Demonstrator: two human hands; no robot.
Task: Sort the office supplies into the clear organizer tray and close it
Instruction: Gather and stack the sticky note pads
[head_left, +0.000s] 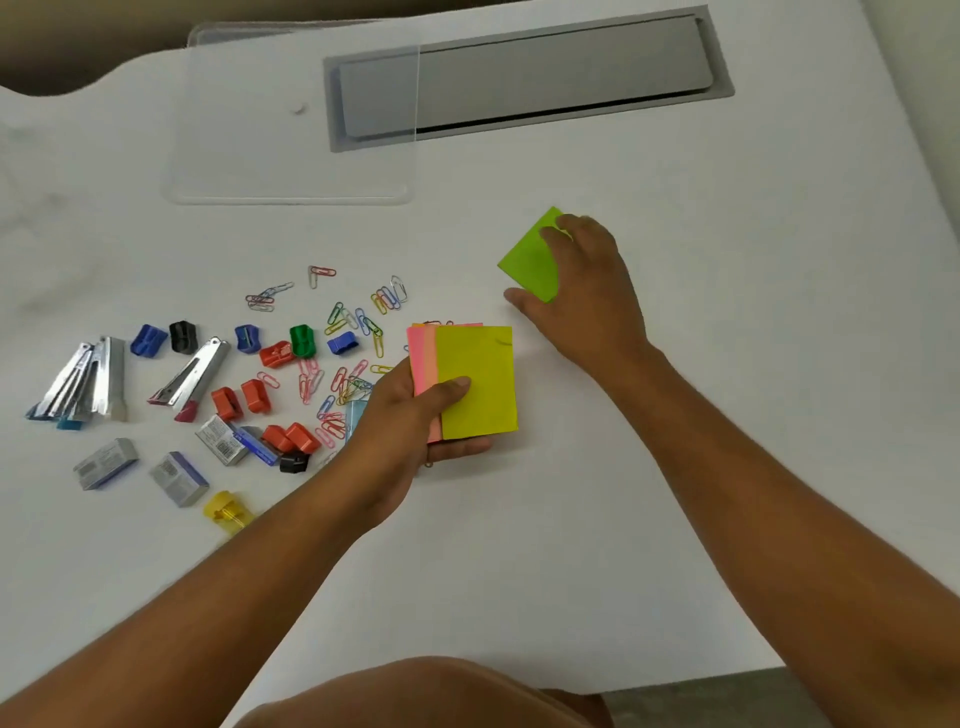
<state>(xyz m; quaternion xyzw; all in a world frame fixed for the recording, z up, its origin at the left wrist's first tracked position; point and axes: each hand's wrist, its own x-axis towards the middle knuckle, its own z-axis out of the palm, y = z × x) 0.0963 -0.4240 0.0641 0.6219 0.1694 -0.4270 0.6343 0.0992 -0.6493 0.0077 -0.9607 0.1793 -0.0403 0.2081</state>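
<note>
Two hands are at work in the head view, the only one I have. My left hand (415, 415) holds a fanned stack of sticky-note pads, yellow-green on top with pink and orange beneath (467, 384), thumb pressed on the top pad and fingers curled under. My right hand (576, 291) lies over a separate lime-green sticky-note pad (530, 260) flat on the white table (727, 364), fingers curled at its far edge and thumb at the near corner; I judge this a pinch forming, lift not yet made. The clear plastic organizer tray (291, 130) sits well apart at the far left of the table; I cannot tell its compartments or its lid. Step in hand, as I read it: gather the note pads into one stack. To do it well, I would grip the lime pad by opposite edges, square it onto the held stack, then carry all together. Left of the hands, coloured paper clips (353, 332), small plastic sharpeners (301, 340), metal staple removers (192, 376) and grey staple boxes (106, 462) lie scattered, unsorted.
</note>
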